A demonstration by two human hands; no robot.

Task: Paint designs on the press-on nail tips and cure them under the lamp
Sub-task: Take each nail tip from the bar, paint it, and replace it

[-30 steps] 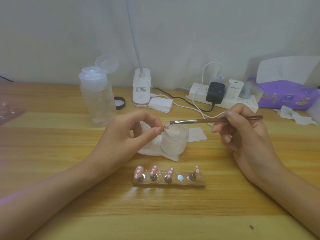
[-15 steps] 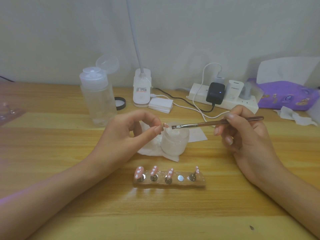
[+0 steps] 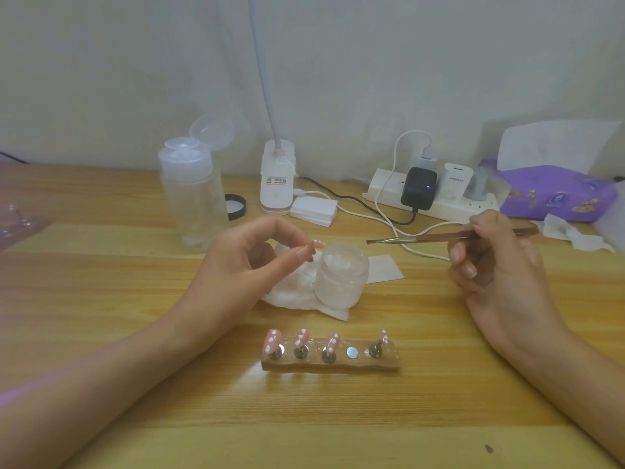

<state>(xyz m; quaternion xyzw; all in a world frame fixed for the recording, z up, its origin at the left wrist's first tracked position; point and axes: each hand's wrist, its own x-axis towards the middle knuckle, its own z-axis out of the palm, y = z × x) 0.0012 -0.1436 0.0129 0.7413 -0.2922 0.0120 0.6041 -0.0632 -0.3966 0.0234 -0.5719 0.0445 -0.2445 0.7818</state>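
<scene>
My left hand (image 3: 243, 265) pinches a small pink nail tip (image 3: 317, 245) between thumb and forefinger, just left of a frosted jar (image 3: 341, 275). My right hand (image 3: 497, 265) grips a thin brown brush (image 3: 439, 237) that lies level, its bristle end pointing left and hanging clear of the nail tip, above the jar's right side. In front of me a wooden holder (image 3: 331, 362) carries several pink nail tips with white dots on metal pegs; one peg spot is bare. The white lamp base (image 3: 277, 177) with its gooseneck stands at the back.
A clear pump bottle (image 3: 189, 198) stands at the back left with a black lid (image 3: 235, 207) beside it. Crumpled tissue (image 3: 294, 296) lies under the jar. A power strip (image 3: 429, 194) with chargers and cables, a pad stack (image 3: 314, 208) and a purple tissue pack (image 3: 554, 194) line the back.
My right hand has drawn the brush to the right, away from the nail tip. The left hand has barely moved.
</scene>
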